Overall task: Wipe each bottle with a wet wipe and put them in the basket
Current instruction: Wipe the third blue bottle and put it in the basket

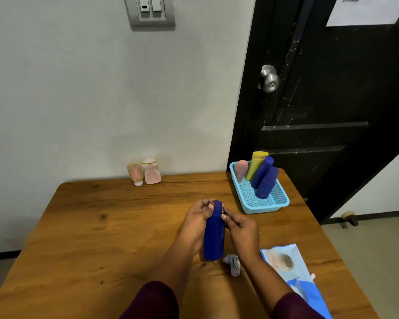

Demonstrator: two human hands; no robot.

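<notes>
A dark blue bottle (pixel 214 236) stands upright on the wooden table (pixel 90 238). My left hand (pixel 197 218) grips its cap and neck from the left. My right hand (pixel 242 231) touches the neck from the right with thumb and fingertips. A crumpled grey wet wipe (pixel 233 264) lies on the table just right of the bottle's base, under my right wrist. The light blue basket (pixel 263 207) at the back right holds two blue bottles (pixel 266 183), a yellow bottle (pixel 255 165) and a pink one (pixel 240 169).
Two pinkish bottles (pixel 145 172) stand at the table's back edge against the wall. A blue-and-white wet wipe pack (pixel 295 277) lies at the near right edge. A black door (pixel 332 100) stands behind the basket.
</notes>
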